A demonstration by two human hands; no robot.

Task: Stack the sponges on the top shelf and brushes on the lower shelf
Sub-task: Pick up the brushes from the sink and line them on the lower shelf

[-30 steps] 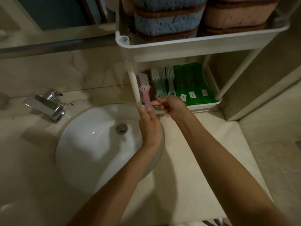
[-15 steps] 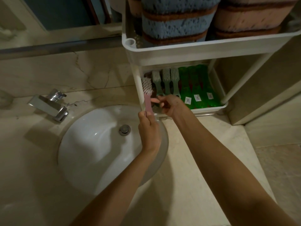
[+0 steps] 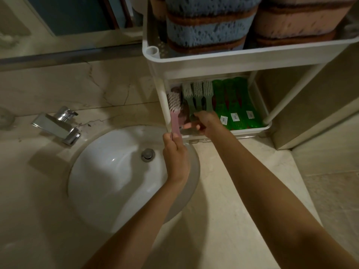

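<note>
A white two-tier rack (image 3: 213,61) stands on the counter right of the sink. Blue sponges (image 3: 206,28) and pink sponges (image 3: 297,22) are stacked on its top shelf. The lower shelf (image 3: 266,117) holds three grey-green brushes (image 3: 197,96) and three green brushes (image 3: 233,101) lying side by side. My left hand (image 3: 175,152) holds a pink brush (image 3: 174,111) by its handle, bristles up, at the shelf's left front corner. My right hand (image 3: 204,122) reaches into the lower shelf's front, fingers curled on a brush handle there; which one is unclear.
A white round sink (image 3: 108,171) with a metal drain (image 3: 148,154) lies left of the rack. A chrome tap (image 3: 58,126) sits on the marble counter (image 3: 223,210) at the left. A beige wall stands right of the rack.
The view has shifted slightly. My left hand has lifted the pink brush a little toward the shelf's left corner. My right hand stays at the lower shelf's front.
</note>
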